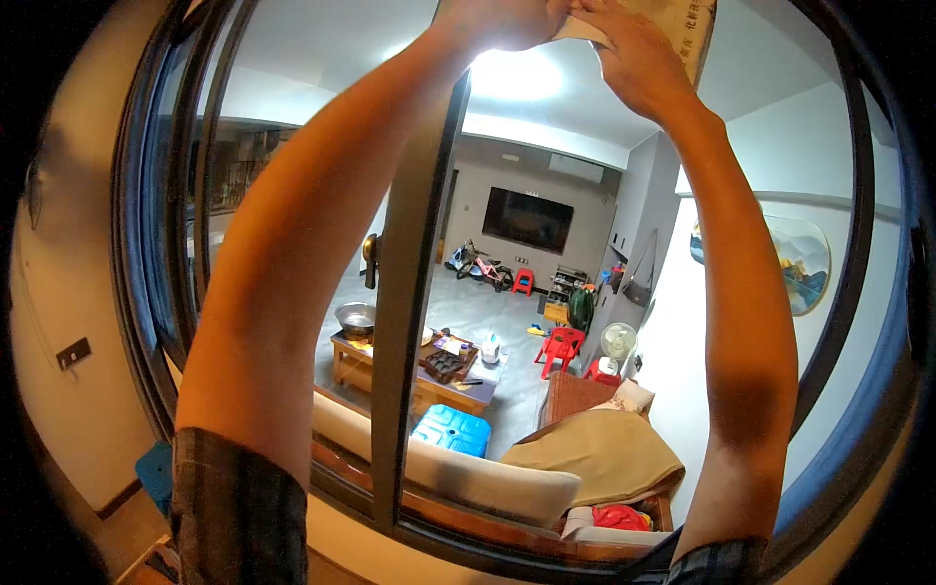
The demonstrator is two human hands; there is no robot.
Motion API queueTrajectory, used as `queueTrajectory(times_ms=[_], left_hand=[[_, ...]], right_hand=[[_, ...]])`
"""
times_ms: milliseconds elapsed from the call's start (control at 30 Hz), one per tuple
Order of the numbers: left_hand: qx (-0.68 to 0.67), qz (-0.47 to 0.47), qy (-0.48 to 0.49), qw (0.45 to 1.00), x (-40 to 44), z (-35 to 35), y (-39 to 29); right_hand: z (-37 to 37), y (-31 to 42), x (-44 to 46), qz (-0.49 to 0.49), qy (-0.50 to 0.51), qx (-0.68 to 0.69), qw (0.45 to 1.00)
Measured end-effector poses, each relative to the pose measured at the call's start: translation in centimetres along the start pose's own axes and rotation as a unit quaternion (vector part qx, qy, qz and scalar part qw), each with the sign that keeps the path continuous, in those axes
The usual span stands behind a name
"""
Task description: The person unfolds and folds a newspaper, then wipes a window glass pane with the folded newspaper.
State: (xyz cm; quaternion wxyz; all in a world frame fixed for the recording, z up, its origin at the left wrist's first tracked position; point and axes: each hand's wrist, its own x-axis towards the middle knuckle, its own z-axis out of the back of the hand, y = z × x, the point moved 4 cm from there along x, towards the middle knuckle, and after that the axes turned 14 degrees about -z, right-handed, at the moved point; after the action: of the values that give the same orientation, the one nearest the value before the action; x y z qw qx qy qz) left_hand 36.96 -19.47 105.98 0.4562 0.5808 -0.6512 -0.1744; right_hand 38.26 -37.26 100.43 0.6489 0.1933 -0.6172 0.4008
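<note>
Head view: up high before the window frame (pixel 392 458), the right hand (pixel 643 63) grasps a printed cardboard piece (pixel 694 37), probably light, bendable and easily creased, best held by its edges; the left hand's (pixel 507 21) grip, cropped off, I can't tell.

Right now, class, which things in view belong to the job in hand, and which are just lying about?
Job in hand:
- tan sheet with dark printed characters
- left hand
- right hand
- probably the black-framed glass window

Lying about:
- blue plastic stool
- round silver metal basin
- red plastic chair
</note>
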Motion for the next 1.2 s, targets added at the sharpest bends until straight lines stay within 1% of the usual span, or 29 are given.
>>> queueTrajectory(times_ms=[100, 167, 200, 267, 300, 400, 467, 533, 567, 667, 700, 800, 933, 1033, 1100, 1133, 1167, 1200], left_hand=[[-0.043, 0.084, 0.003, 0.996, -0.6, 0.8, -1.5], [-0.078, 0.141, -0.011, 0.987, -0.3, 2.5, -2.2], [-0.111, 0.184, -0.013, 0.977, -0.4, 3.8, -3.0], [-0.175, 0.272, -0.024, 0.946, -0.3, 6.3, -4.5], [-0.166, 0.27, -0.036, 0.948, -0.4, 6.5, -5.4], [-0.174, 0.277, -0.068, 0.943, -1.3, 6.8, -7.8], [-0.156, 0.278, -0.054, 0.946, -1.9, 8.2, -10.0], [-0.214, 0.29, -0.064, 0.93, -2.7, 8.1, -11.7], [-0.193, 0.295, -0.097, 0.931, -3.0, 9.0, -12.8], [-0.217, 0.291, -0.061, 0.93, -3.3, 12.5, -15.6], [-0.261, 0.31, -0.053, 0.913, -3.5, 14.0, -16.8], [-0.323, 0.319, -0.013, 0.891, -4.4, 17.5, -20.3], [-0.411, 0.332, 0.046, 0.848, -5.9, 22.6, -26.1], [-0.467, 0.319, 0.109, 0.817, -7.2, 27.1, -30.7], [-0.475, 0.293, 0.13, 0.82, -7.7, 27.8, -31.2], [-0.478, 0.28, 0.14, 0.821, -7.6, 28.1, -31.3], [-0.48, 0.291, 0.114, 0.819, -7.7, 27.8, -30.9], [-0.472, 0.293, 0.111, 0.824, -7.2, 27.5, -30.3]], right_hand=[[0.9, 1.5, -2.4, 0.026, -0.027, 0.0, 0.999], [0.1, 1.2, -3.1, 0.055, -0.083, -0.003, 0.995], [-0.6, 0.5, -3.7, 0.065, -0.107, -0.005, 0.992], [-2.6, -2.3, -4.7, 0.109, -0.117, -0.019, 0.987], [-3.1, -2.9, -5.0, 0.131, -0.122, -0.025, 0.983], [-2.3, -1.5, -7.7, 0.109, -0.094, -0.034, 0.989], [-2.1, -0.6, -9.9, 0.091, -0.083, -0.027, 0.992], [-1.9, 0.0, -12.0, 0.074, -0.067, -0.016, 0.995], [-1.6, 0.5, -13.3, 0.067, -0.053, -0.006, 0.996], [-1.0, 1.1, -17.0, 0.056, -0.025, 0.001, 0.998], [-0.9, 1.4, -18.4, 0.043, -0.008, -0.003, 0.999], [-1.0, 2.0, -23.4, 0.018, 0.033, 0.034, 0.999], [-0.3, 3.3, -30.0, -0.002, 0.093, 0.008, 0.996], [0.1, 4.0, -35.2, -0.033, 0.138, 0.01, 0.99], [0.3, 3.8, -37.2, -0.039, 0.162, 0.017, 0.986], [0.4, 3.7, -37.4, -0.036, 0.145, 0.017, 0.989], [0.3, 3.6, -37.4, -0.032, 0.128, 0.017, 0.991], [0.3, 3.5, -37.4, -0.029, 0.11, 0.018, 0.993]])
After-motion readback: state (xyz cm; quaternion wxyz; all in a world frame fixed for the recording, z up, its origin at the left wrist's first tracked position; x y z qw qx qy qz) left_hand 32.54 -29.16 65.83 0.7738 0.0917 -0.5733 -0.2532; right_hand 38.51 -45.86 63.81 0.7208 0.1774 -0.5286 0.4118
